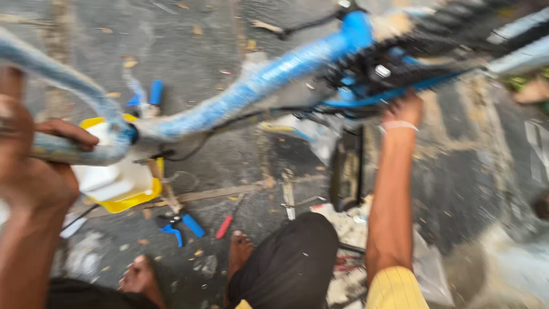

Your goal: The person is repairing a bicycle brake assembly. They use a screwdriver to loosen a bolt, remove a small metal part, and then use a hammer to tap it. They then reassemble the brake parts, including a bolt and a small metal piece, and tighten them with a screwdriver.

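Frame [251, 91] gripped btwn left hand [34, 154] & right hand [403, 111].

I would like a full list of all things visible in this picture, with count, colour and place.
bicycle frame: one, blue, partly wrapped, across the middle
wrapped tube: one, pale blue, left
tray: one, yellow, on the ground at left
pliers: one, blue handles, lower middle
screwdriver: one, red handle, beside the pliers
blue grip: one, upper left ground
ground: grey, littered
feet: two, bare, bottom
left hand: gripping the wrapped tube
right hand: holding the frame near the crank
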